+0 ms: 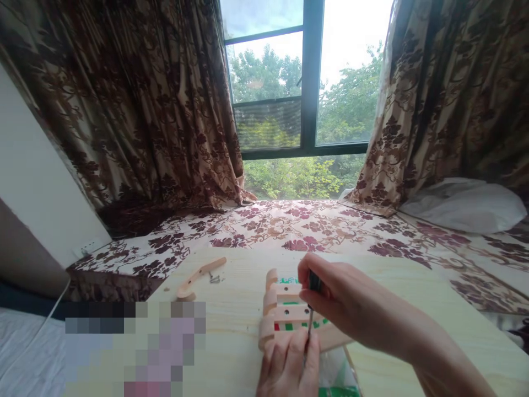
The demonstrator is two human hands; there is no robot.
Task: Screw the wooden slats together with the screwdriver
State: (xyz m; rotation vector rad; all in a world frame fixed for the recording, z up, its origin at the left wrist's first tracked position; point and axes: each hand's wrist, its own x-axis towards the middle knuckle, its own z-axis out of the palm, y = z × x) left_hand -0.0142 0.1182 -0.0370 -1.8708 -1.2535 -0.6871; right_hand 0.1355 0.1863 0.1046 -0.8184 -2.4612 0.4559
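Note:
My right hand (336,289) is closed around the dark handle of a screwdriver (314,282), which points downward. Its thin metal shaft runs to the fingers of my left hand (289,361); the tip is hidden there. Those left fingers press on the near end of a small slatted wooden frame (285,314) with rounded, curved side pieces. Dark screw heads show in its slats, and green and red print shows through the gaps. Under and beside the frame lies a clear plastic bag (339,369) with green print.
The pale wooden tabletop (235,325) holds a loose curved wooden piece (202,273) and several screws (215,279) on the left. Behind it is a flowered ledge cover (306,226) under a window between curtains. A white bundle (463,205) lies on the right. The lower left is pixelated.

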